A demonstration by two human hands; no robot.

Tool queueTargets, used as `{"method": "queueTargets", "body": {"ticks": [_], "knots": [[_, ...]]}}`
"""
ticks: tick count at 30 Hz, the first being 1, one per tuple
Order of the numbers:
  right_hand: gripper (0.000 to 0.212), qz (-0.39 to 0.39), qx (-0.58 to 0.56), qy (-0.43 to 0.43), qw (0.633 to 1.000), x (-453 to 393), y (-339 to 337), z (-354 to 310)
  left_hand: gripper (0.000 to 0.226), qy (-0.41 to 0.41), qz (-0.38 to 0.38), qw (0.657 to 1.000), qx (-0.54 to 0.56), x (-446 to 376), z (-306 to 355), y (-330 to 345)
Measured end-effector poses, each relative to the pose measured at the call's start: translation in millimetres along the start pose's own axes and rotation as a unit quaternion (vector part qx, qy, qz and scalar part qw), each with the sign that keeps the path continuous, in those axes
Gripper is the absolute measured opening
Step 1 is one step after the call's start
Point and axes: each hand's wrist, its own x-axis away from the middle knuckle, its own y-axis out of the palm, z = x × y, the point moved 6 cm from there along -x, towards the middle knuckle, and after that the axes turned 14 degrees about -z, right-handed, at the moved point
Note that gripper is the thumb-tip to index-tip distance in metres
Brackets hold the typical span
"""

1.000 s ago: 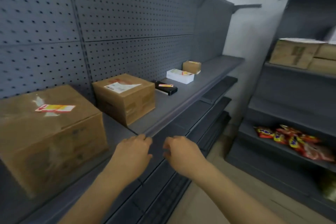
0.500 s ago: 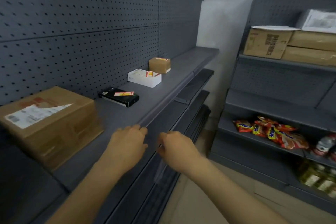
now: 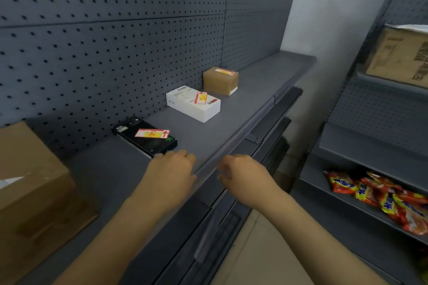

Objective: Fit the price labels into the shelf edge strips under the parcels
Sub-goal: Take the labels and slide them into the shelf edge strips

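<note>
Left hand [image 3: 170,174]: at 6 o'clock on the shelf, palm down, resting at the front lip; fingers [image 3: 183,157] curled loosely, nothing visible between them; blurred.
Right hand [image 3: 243,174]: just right of the left one, off the shelf and in front of its edge; fingers [image 3: 223,170] bent inward toward the strip; cannot tell whether anything is pinched.
Shelf edge strip [image 3: 243,129]: grey band along the front lip, running from 6 o'clock toward 1 o'clock, ending at a joint near the far bracket; no label readable in it.
Shelf [image 3: 231,113]: bare grey top between parcels and front edge, a free lane toward 1 o'clock.
Black box [image 3: 144,137]: at 11 o'clock from the left hand, close to its knuckles, near the pegboard; red-and-yellow price label [image 3: 152,133] lying flat on top.
White box [image 3: 193,104]: farther along at 12 o'clock, apart from the black one; second label [image 3: 201,97] on its top.
Small brown parcel [image 3: 220,81]: beyond the white box, near it, back by the pegboard; third label [image 3: 225,71] on top.
Large carton [image 3: 32,192]: at 9 o'clock, cut by the frame, well apart from the left wrist.
Pegboard [image 3: 115,41]: upright wall closing the shelf's back edge.
Lower shelves [image 3: 273,122]: stepped dark edges under the strip, below the right hand.
Floor [image 3: 266,250]: open pale aisle at 5 o'clock.
Snack packets [image 3: 379,199]: at 3 o'clock on the neighbouring rack, well apart.
</note>
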Motion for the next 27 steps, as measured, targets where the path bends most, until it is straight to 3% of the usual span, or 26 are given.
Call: {"method": "queueTargets", "body": {"ticks": [9,17,21,27], "knots": [[0.018,-0.051,0.002,-0.158,0.986,-124.8,-19.9,4.4,0.034,-0.174,0.007,0.985,0.006,-59.8,-42.9,-1.3],[0.019,-0.084,-0.047,-0.287,0.953,-192.3,-12.7,-36.8,0.028,-0.296,-0.025,0.953,0.053,-49.6,-81.1,5.8],[0.025,-0.089,-0.051,-0.305,0.947,-214.2,-1.0,-69.8,0.035,-0.327,-0.020,0.944,0.045,-39.7,-101.9,12.8],[0.026,-0.106,-0.045,-0.254,0.960,-237.0,14.2,-85.1,0.029,-0.333,-0.041,0.939,0.077,-32.0,-121.4,24.1]]}}
